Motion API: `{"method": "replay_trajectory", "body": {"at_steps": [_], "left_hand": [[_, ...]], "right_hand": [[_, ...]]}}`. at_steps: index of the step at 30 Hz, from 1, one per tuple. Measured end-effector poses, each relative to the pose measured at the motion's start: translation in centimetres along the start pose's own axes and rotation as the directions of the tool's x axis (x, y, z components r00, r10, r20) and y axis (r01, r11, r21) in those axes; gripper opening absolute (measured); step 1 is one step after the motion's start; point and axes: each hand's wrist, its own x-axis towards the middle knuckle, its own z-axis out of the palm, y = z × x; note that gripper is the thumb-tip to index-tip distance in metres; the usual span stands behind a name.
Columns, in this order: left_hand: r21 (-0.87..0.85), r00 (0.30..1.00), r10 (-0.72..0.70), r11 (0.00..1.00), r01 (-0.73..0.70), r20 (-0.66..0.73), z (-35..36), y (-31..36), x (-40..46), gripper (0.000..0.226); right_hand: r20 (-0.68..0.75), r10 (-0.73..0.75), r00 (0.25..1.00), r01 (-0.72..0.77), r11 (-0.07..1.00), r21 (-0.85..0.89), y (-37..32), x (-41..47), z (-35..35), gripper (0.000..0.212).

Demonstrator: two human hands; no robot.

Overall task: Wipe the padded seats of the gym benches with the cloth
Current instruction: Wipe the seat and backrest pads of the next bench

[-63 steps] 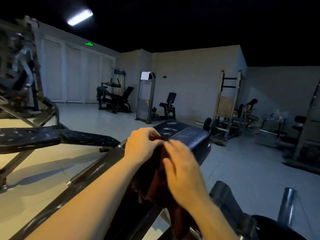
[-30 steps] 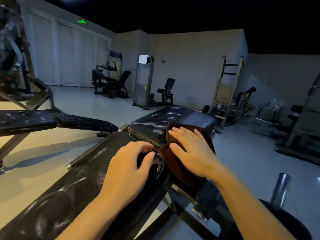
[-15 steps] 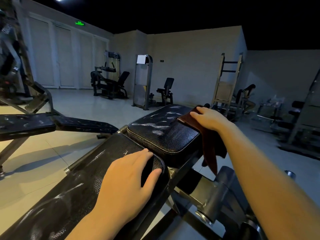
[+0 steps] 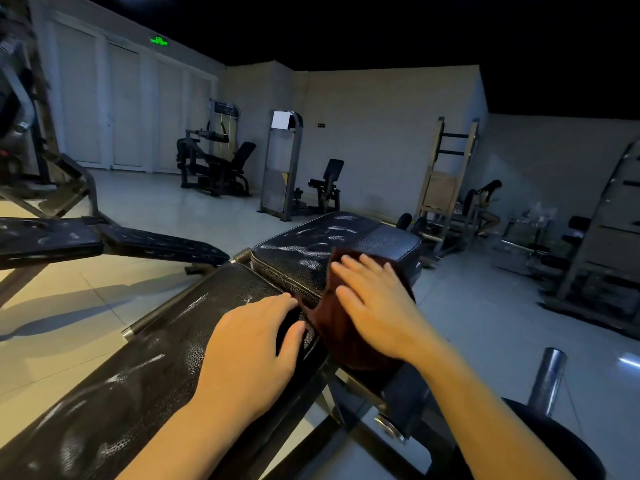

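Hands are working the bench: left hand (image 4: 256, 344) is lying flat, fingers relaxed, on the back pad (image 4: 145, 372); at one o'clock, right hand (image 4: 375, 303) is pressing the brown cloth (image 4: 346, 337) open-palmed onto the seat pad (image 4: 318, 247).

A dark brown cloth (image 4: 343, 336) drapes over the black padded seat's (image 4: 311, 252) near right edge.

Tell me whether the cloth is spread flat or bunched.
Spread: the cloth lies flat under the right hand, draping over the seat pad edge.
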Motion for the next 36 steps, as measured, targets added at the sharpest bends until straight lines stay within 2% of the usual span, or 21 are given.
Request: {"method": "replay_trajectory", "body": {"at_steps": [2,7,12,16,19,21,26,30,32,36], "left_hand": [[-0.032,0.998,0.013,0.999,-0.015,-0.056,0.0,0.1,0.1,0.048],[-0.041,0.994,0.052,0.998,-0.056,-0.095,0.0,-0.1,0.2,0.026],[-0.041,0.997,0.026,0.999,-0.030,-0.076,0.3,-0.8,0.1,0.043],[-0.122,0.999,-0.012,0.993,0.009,-0.030,0.5,-1.2,-0.1,0.056],[-0.113,0.999,0.031,0.993,-0.032,-0.011,0.4,-1.6,0.1,0.052],[-0.100,0.998,0.054,0.993,-0.056,-0.029,0.4,-1.7,0.0,0.047],[-0.130,0.999,0.025,0.991,-0.028,-0.026,0.2,-1.4,0.2,0.047],[-0.090,0.999,0.004,0.996,0.000,0.042,-0.6,-1.0,0.5,0.060],[-0.068,0.997,-0.009,0.998,0.014,0.083,-0.8,-0.9,0.5,0.058],[-0.058,0.996,0.030,0.998,-0.025,0.090,-0.8,-1.5,0.4,0.072]], "right_hand": [[-0.014,0.007,1.000,-0.007,0.999,0.034,-0.8,-1.2,0.8,0.053],[-0.106,0.254,0.961,-0.245,0.965,0.094,-1.7,-0.2,2.6,0.069],[0.015,0.388,0.922,-0.386,0.921,-0.053,3.7,6.4,-0.3,0.069],[0.072,0.426,0.902,-0.411,0.897,-0.161,8.1,11.6,-2.6,0.063],[0.126,0.390,0.912,-0.362,0.911,-0.198,8.7,13.2,-3.1,0.060],[0.106,0.321,0.941,-0.289,0.927,-0.238,8.1,12.5,-2.9,0.056],[0.068,0.245,0.967,-0.226,0.950,-0.214,4.9,9.2,-2.0,0.054],[-0.011,0.148,0.989,-0.148,0.980,-0.133,0.6,3.6,-0.4,0.054],[-0.005,0.096,0.995,-0.096,0.988,-0.121,-0.9,1.2,0.0,0.055],[0.025,0.113,0.993,-0.107,0.979,-0.171,0.3,2.4,-0.7,0.058]]}}
